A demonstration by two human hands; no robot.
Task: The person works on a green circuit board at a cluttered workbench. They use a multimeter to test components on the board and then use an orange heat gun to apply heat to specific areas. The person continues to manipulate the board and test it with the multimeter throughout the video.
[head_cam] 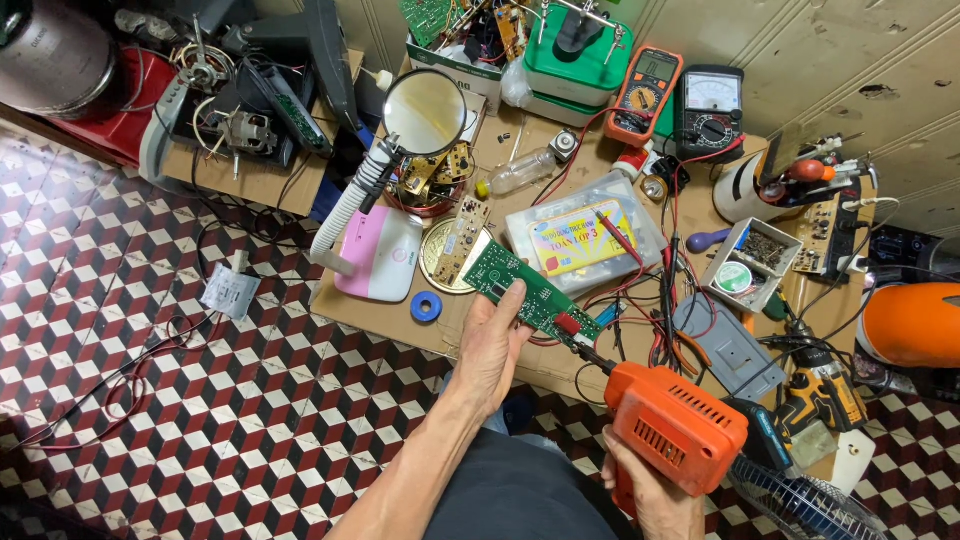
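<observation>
Green circuit board point(527, 292), thin, stiff, light and likely fragile, is held above the cardboard-covered bench point(520, 365), clamped at its near edge by the left hand point(492, 350). An orange soldering gun point(668, 427), gripped by the right hand point(645, 490), is touched to its far end. Tangled test leads point(668, 300), a clear plastic box point(585, 235) and a magnifier point(424, 112) crowd around.

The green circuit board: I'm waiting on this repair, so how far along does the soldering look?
Done: the green circuit board is off the bench and lifted over it. In hand: the left hand holds the board while the right hand points the orange soldering gun at its lower end, near a red part. Left: which joints are finished cannot be told; the multimeter lies unused.
</observation>
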